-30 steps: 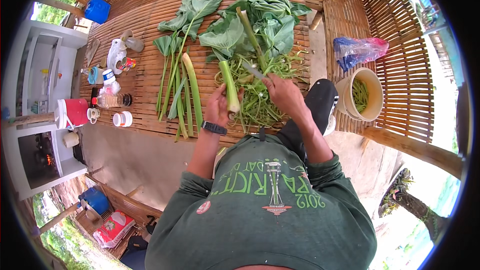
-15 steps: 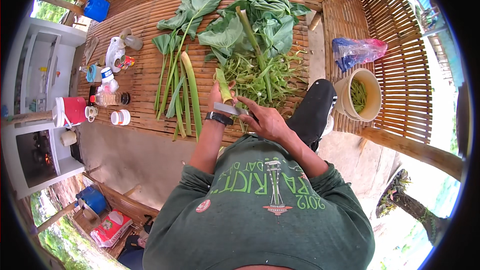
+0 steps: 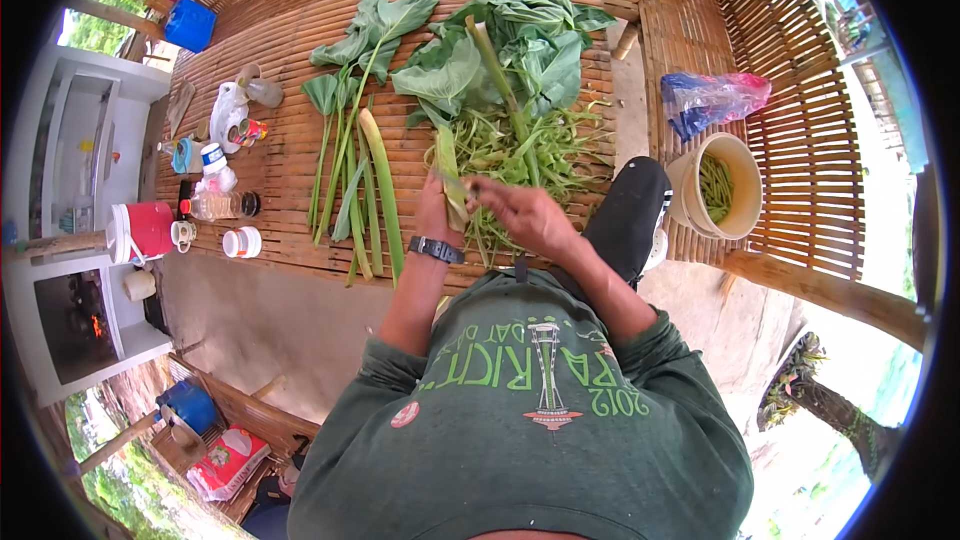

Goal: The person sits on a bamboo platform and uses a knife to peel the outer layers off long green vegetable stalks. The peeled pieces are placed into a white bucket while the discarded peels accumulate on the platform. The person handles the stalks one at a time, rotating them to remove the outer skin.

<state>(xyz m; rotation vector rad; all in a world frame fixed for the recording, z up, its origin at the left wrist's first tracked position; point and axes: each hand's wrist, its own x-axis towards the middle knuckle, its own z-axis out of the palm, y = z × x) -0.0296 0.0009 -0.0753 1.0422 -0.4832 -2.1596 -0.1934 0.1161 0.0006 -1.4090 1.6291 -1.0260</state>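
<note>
My left hand (image 3: 437, 212), with a dark wristwatch, grips a thick pale-green stalk (image 3: 449, 172) and holds it upright over the bamboo platform (image 3: 300, 50). My right hand (image 3: 525, 212) sits just right of it, holding a small knife (image 3: 458, 181) whose blade lies against the stalk. Under both hands is a heap of thin green trimmings (image 3: 530, 145). Beyond them lie large green leaves (image 3: 520, 50). To the left, several long leaf stalks (image 3: 365, 170) lie side by side.
A pale bucket (image 3: 745, 190) holding cut green pieces stands at the right, with a blue and pink plastic bag (image 3: 712, 100) behind it. Bottles, cups and a red jug (image 3: 148, 230) cluster at the platform's left edge. A blue container (image 3: 188, 23) sits far left.
My hands lifted one stalk off the heap and drew it toward me. The knife now lies against it, and the stalk stands more upright than half a second ago.
</note>
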